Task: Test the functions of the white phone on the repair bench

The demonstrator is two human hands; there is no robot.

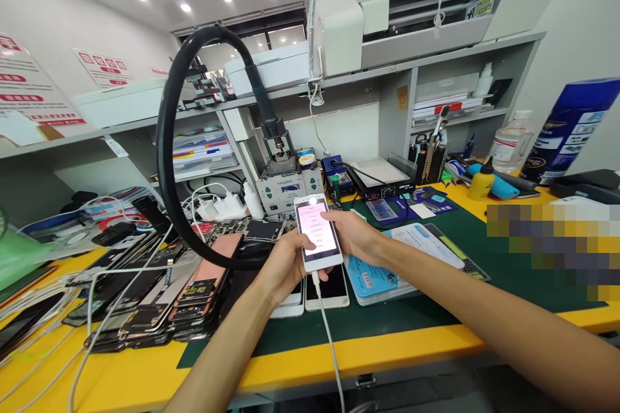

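A white smartphone [317, 232] with a lit white and pink screen is held up over the bench. My left hand [287, 264] grips its lower left side, with the thumb over the screen. On the right edge, my right hand [353, 235] also closes on it, its thumb near the upper part of the screen. A white charging cable [329, 335] is plugged into the bottom and hangs over the bench edge. Beneath it, another white-framed phone [339, 293] lies on the green mat [407, 322], partly hidden by my hands.
Stacks of dismantled phones [194, 303] and tangled white cables [94, 297] cover the left side. A black hose [165, 142] arches over the bench from a grey rework station [285, 190]. To the right lie blue and white packs [387, 271], a yellow bottle [481, 182] and a blue can [571, 132].
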